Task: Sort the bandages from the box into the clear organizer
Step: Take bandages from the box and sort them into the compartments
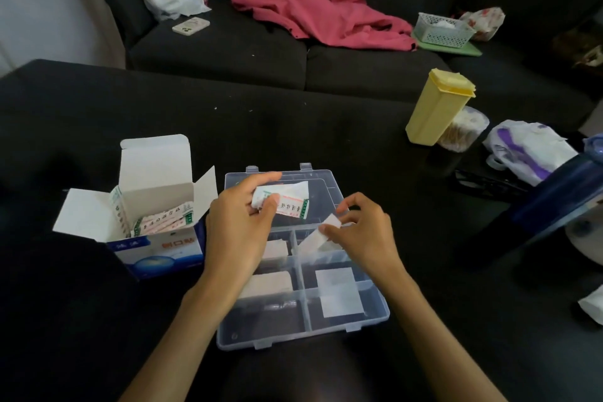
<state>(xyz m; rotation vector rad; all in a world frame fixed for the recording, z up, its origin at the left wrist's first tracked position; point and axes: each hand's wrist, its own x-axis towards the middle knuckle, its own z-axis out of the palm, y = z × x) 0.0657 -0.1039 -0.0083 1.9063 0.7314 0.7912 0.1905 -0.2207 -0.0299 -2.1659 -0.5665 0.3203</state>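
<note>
Right hand pinched a white bandage strip, long axis slanting into organizer; left hand gripped printed bandages above it

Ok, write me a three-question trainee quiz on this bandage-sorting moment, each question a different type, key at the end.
1. True or false: the bandage box lies to the right of the clear organizer.
2. Multiple choice: the left hand holds A) a phone, B) wrapped bandages, C) the yellow container.
3. Fill in: the right hand pinches a white ____ over the organizer's right-side compartments.

Key
1. False; the box is left of the organizer, flaps open, bandages showing inside.
2. B.
3. Strip, a plain white bandage piece; its lower end dips toward a compartment.
</note>
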